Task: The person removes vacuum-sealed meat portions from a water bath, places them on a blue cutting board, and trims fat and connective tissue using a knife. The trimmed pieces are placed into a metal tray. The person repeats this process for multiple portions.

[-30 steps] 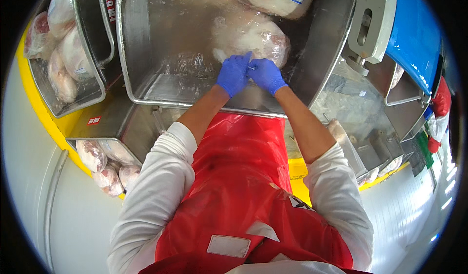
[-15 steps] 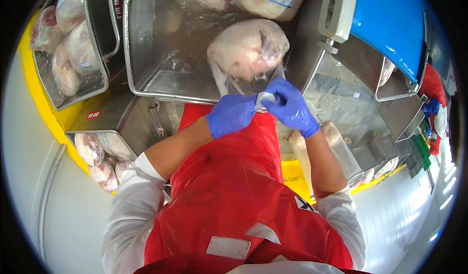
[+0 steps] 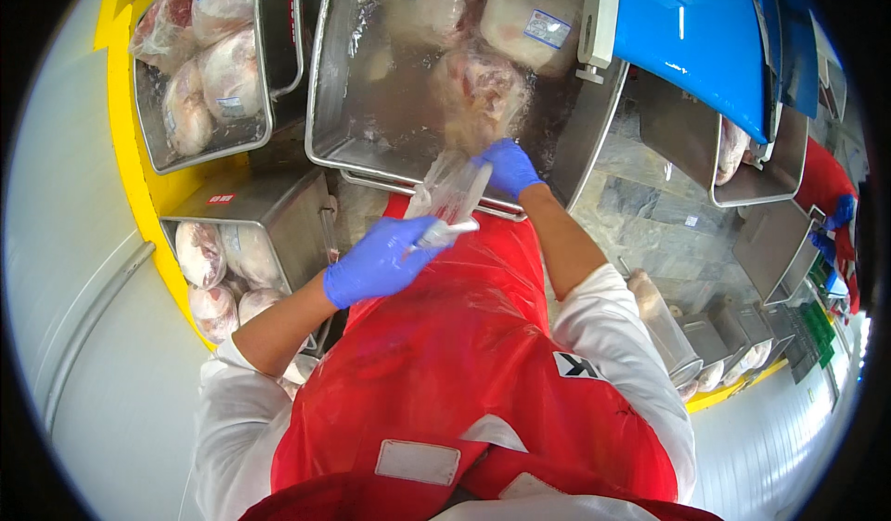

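Note:
Both of my hands wear blue gloves. My left hand point(image 3: 376, 254) grips the gathered lower end of a clear plastic bag point(image 3: 444, 193) over the front rim of a steel bin point(image 3: 329, 156). My right hand point(image 3: 509, 168) is closed on the bag higher up, just below a wrapped piece of meat point(image 3: 478, 90) in the bin's cloudy water. Behind it lie two more wrapped pieces, a labelled one point(image 3: 527, 15) on the right and another point(image 3: 422, 1) on the left.
Meat fills steel tubs at left point(image 3: 267, 131) and lower left point(image 3: 237, 207), beside a yellow edge point(image 3: 119, 131). At right stand a blue chute point(image 3: 691, 48), steel tubs point(image 3: 770, 243), a green crate point(image 3: 815, 349) and a co-worker in red point(image 3: 821, 173) with blue-gloved hands.
My left hand has drawn down and left with the bag's end, while my right hand has moved up toward the meat. The bag is stretched between them. The view has shifted.

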The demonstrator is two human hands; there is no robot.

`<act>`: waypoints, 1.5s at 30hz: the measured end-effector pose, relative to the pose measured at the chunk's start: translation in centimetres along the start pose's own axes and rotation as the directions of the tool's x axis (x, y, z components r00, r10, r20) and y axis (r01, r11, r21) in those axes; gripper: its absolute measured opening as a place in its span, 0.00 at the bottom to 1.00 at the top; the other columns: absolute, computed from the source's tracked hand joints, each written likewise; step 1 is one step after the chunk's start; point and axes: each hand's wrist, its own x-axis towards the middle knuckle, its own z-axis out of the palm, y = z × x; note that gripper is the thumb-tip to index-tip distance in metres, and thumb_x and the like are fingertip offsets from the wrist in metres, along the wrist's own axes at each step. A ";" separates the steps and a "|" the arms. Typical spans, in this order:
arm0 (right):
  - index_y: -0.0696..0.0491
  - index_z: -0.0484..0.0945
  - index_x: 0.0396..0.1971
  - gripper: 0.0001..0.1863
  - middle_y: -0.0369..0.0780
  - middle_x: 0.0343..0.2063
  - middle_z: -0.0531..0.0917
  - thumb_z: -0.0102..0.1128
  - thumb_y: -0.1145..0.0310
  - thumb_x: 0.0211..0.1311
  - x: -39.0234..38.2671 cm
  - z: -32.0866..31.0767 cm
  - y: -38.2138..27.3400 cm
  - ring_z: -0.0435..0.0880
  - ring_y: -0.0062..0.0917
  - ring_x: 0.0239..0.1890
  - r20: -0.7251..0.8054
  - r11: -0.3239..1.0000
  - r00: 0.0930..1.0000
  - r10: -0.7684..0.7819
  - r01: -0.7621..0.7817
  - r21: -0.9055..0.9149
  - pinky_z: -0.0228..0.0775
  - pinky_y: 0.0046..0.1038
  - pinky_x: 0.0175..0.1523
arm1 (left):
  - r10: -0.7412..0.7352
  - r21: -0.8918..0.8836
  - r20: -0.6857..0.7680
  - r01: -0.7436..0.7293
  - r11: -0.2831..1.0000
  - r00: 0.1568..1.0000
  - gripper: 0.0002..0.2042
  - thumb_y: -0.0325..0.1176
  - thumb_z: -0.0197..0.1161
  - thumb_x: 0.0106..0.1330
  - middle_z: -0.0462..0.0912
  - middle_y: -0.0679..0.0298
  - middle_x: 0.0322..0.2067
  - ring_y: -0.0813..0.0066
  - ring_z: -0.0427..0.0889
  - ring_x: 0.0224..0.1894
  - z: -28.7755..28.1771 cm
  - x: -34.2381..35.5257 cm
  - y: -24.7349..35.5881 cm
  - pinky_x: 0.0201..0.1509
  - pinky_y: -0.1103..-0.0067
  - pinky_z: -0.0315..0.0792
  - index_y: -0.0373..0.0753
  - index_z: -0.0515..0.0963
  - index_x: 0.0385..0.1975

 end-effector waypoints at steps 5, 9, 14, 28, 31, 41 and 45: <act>0.48 0.86 0.38 0.12 0.46 0.30 0.86 0.57 0.58 0.71 -6.9 -4.2 2.0 0.83 0.44 0.38 -0.250 0.999 0.968 0.037 -0.031 0.029 0.77 0.43 0.46 | 0.240 0.294 -0.231 -0.167 0.941 0.943 0.10 0.32 0.62 0.70 0.80 0.48 0.53 0.48 0.76 0.62 0.8 3.9 -11.4 0.63 0.61 0.72 0.36 0.81 0.47; 0.55 0.84 0.28 0.12 0.48 0.23 0.80 0.63 0.64 0.69 -9.0 -10.0 -4.2 0.80 0.46 0.31 -0.409 0.986 0.911 -0.052 0.112 0.124 0.72 0.45 0.39 | 0.356 0.295 -0.290 -0.271 0.916 0.888 0.20 0.35 0.66 0.66 0.70 0.43 0.64 0.42 0.68 0.69 7.8 12.7 -20.1 0.72 0.59 0.65 0.35 0.76 0.56; 0.59 0.84 0.29 0.18 0.51 0.26 0.83 0.61 0.59 0.73 -6.9 -11.3 -7.7 0.83 0.42 0.30 -0.417 0.940 0.887 0.199 -0.052 0.338 0.74 0.40 0.38 | 0.274 0.182 -0.543 -0.207 0.961 0.794 0.28 0.37 0.69 0.64 0.75 0.41 0.60 0.44 0.74 0.65 11.3 20.2 -17.6 0.71 0.59 0.65 0.36 0.70 0.63; 0.55 0.74 0.62 0.31 0.50 0.58 0.79 0.72 0.69 0.58 -8.0 -18.1 -6.1 0.77 0.40 0.63 -0.361 0.860 0.926 0.109 0.095 0.501 0.69 0.36 0.67 | 0.269 -0.181 -0.353 -0.348 0.920 0.896 0.15 0.32 0.56 0.76 0.84 0.51 0.52 0.57 0.82 0.53 8.6 11.8 -9.1 0.57 0.65 0.74 0.35 0.77 0.58; 0.56 0.57 0.75 0.51 0.53 0.72 0.64 0.76 0.61 0.54 -7.6 -15.7 -3.7 0.64 0.47 0.74 -0.133 0.943 0.989 -0.063 0.102 0.315 0.58 0.43 0.76 | -0.046 -0.658 -0.223 -0.115 0.744 0.974 0.08 0.38 0.54 0.79 0.75 0.68 0.33 0.76 0.75 0.34 3.9 6.5 -8.2 0.39 0.79 0.69 0.41 0.76 0.43; 0.54 0.88 0.36 0.09 0.54 0.33 0.87 0.64 0.68 0.60 -0.8 4.8 0.4 0.88 0.51 0.36 -0.428 0.660 0.574 0.699 -0.286 0.695 0.80 0.44 0.45 | -0.393 -0.980 -0.171 -0.113 0.167 0.903 0.13 0.41 0.55 0.80 0.68 0.72 0.23 0.81 0.69 0.24 3.1 6.8 -6.3 0.29 0.80 0.65 0.47 0.70 0.29; 0.55 0.87 0.29 0.08 0.54 0.30 0.86 0.62 0.68 0.59 2.5 2.9 4.4 0.87 0.53 0.35 -0.469 0.567 0.326 0.821 -0.362 0.740 0.78 0.46 0.42 | -0.084 -0.252 -0.782 -0.190 0.949 0.617 0.14 0.41 0.61 0.77 0.83 0.66 0.35 0.70 0.81 0.36 3.4 14.5 -13.4 0.42 0.69 0.75 0.33 0.79 0.45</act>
